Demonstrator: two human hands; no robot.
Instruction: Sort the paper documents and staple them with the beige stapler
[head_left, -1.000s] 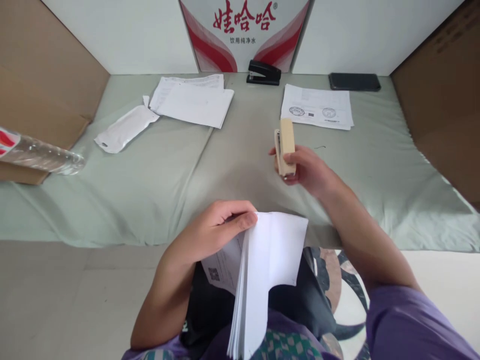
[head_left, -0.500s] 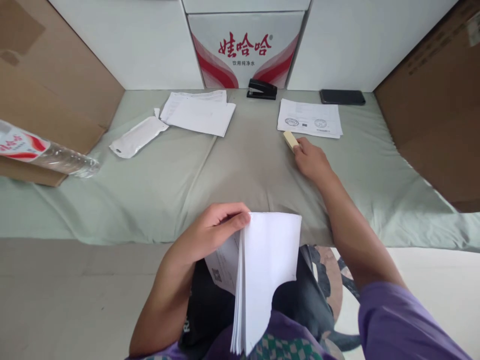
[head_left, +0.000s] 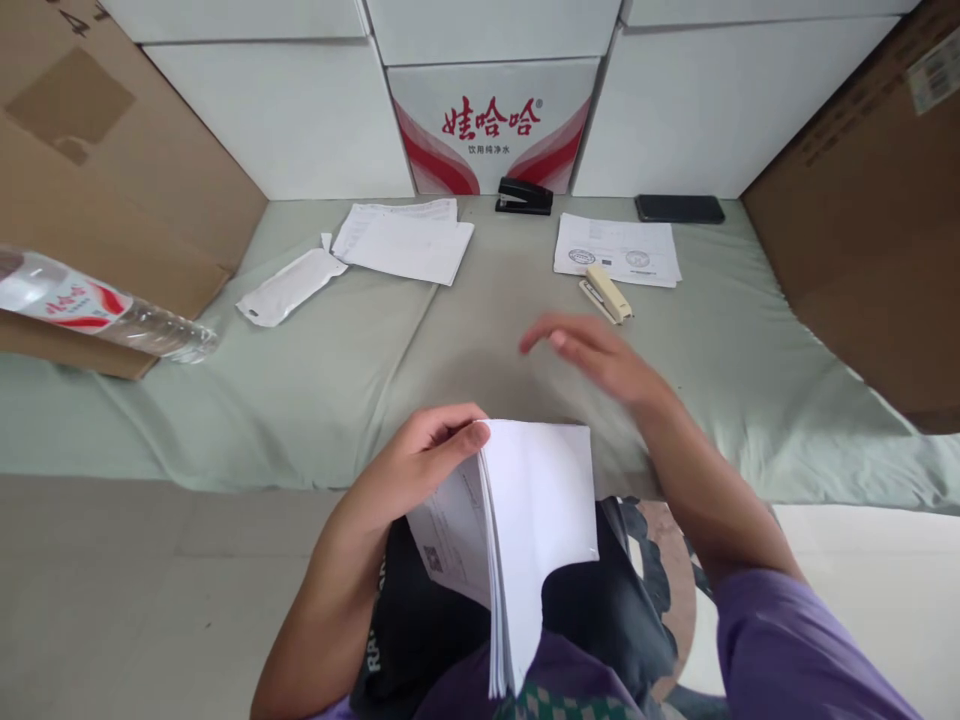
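Observation:
My left hand [head_left: 420,460] grips the top corner of a thick stack of white paper [head_left: 525,530] that stands on edge over my lap. My right hand [head_left: 600,358] hovers blurred above the green cloth [head_left: 315,390], fingers apart and holding nothing. A beige stapler [head_left: 606,294] lies on the cloth just beyond that hand, next to a stamped document [head_left: 617,250].
A black stapler [head_left: 523,196] and a black phone [head_left: 679,208] lie at the back by a red-and-white box [head_left: 491,130]. Loose papers [head_left: 405,240] and a white pouch [head_left: 289,287] are back left. A plastic bottle [head_left: 105,315] lies at left. Cardboard walls flank both sides.
My right hand set the beige stapler down by the stamped document, let go, and drew back toward me. The left hand kept its hold on the paper stack.

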